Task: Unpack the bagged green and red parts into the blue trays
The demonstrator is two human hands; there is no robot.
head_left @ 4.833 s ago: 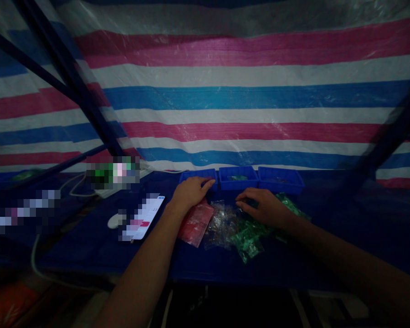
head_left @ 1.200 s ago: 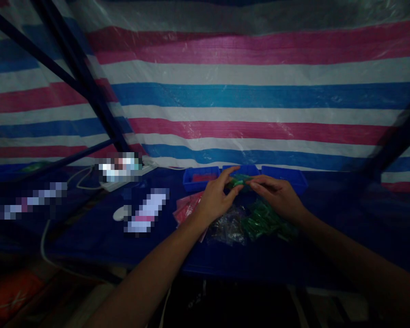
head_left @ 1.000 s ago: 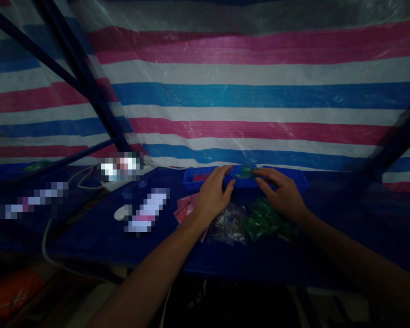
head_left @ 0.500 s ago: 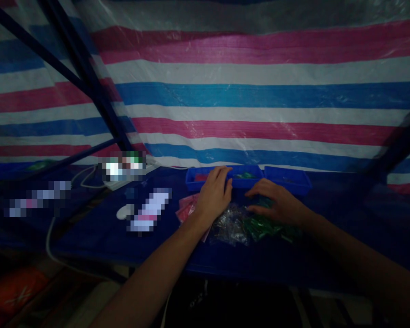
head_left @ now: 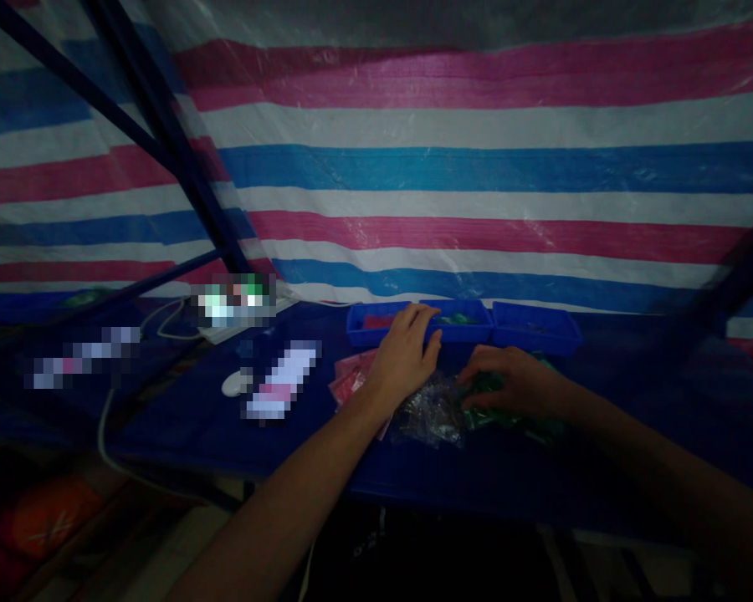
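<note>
My left hand (head_left: 407, 351) is open, fingers stretched over the front edge of the blue trays. Pink plastic bags (head_left: 351, 374) lie left of its wrist, and clear plastic bags (head_left: 432, 410) with small dark contents lie below its palm. Over a pile of green plastic bags (head_left: 486, 389), my right hand (head_left: 514, 380) curves with thumb and fingers apart; green shows in the gap. I cannot make out a firm grip. Behind the hands stand a left blue tray (head_left: 361, 336) with pink bags, a middle blue tray (head_left: 458, 334) with green ones, and a right blue tray (head_left: 536, 339).
On the blue table (head_left: 181, 426), a white oval object (head_left: 235, 382) and a blurred-out phone-like object (head_left: 282, 380) lie to the left. A white power strip (head_left: 238, 326) with cables sits at the back. A striped tarp (head_left: 477, 167) hangs behind, with dark metal poles (head_left: 188, 180) at the left.
My right hand has come down onto the green bags, its fingers curled a little more. My left hand stays by the trays. The whole view has shifted slightly.
</note>
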